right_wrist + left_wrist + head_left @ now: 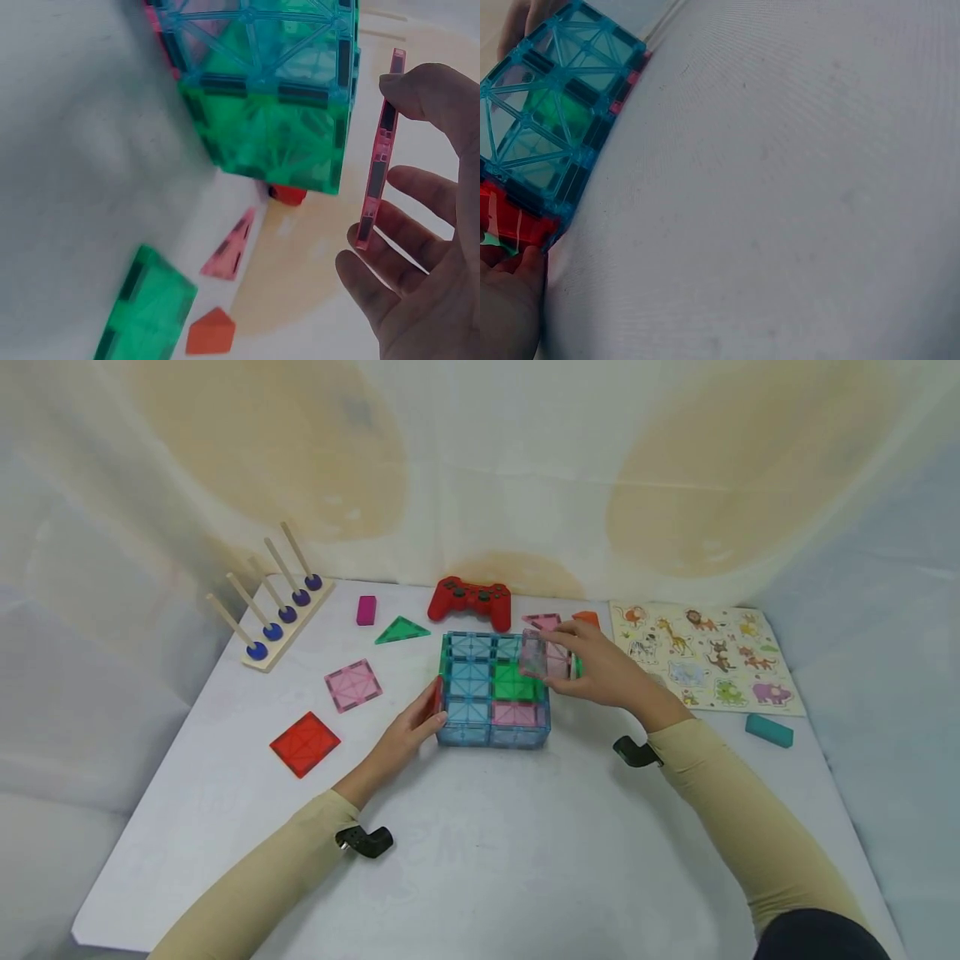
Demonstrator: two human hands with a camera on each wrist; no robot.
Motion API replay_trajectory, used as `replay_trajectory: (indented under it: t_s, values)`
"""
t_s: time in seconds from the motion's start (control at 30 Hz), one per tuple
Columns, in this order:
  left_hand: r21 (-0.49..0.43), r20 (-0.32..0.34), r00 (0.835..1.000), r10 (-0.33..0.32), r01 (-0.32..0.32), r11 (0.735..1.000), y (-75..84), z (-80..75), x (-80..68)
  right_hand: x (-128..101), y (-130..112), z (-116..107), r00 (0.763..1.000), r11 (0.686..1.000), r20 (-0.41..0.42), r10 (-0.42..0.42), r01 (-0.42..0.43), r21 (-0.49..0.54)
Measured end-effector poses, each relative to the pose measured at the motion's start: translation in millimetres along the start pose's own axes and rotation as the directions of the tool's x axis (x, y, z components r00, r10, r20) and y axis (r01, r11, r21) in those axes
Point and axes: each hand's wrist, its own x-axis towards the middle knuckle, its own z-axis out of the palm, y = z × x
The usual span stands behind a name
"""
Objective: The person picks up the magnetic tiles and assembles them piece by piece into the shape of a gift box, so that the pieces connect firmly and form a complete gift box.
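A box built of translucent magnetic tiles (pixel 470 679) stands mid-table. Its top shows blue tiles, a green tile (pixel 512 681) and pink ones. With thumb and fingers at its edges, my right hand (pixel 603 670) pinches a pink square magnetic tile (pixel 380 161), held over the box's back right part. The right wrist view shows this tile edge-on, beside the box's green side (pixel 274 135). My left hand (pixel 397 739) rests its fingertips against the box's left side, where a red tile (pixel 514 217) shows. Part of that red tile is hidden by the fingers.
Loose pink (pixel 353 685) and red (pixel 304 744) tiles lie left; a green triangle (pixel 402 630) lies behind. A red game controller (pixel 471 602), pink block (pixel 366 610) and peg stand (pixel 288 627) stand farther back. An animal puzzle board (pixel 705 652) and teal block (pixel 769 731) lie right.
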Motion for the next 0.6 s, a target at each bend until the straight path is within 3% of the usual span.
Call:
replay_trajectory:
  t_s: [0.17,0.6]
  values:
    - [-0.010,-0.010,1.000,0.023,-0.023,1.000,-13.2,-0.3,3.6,18.2,-6.7,3.3,0.999,0.999,0.019,-0.035,0.035,-0.007]
    - [-0.016,-0.010,0.998,0.061,-0.061,0.998,-19.4,-0.8,3.8,39.6,-10.1,14.1,0.994,0.996,0.075,-0.084,0.086,-0.020]
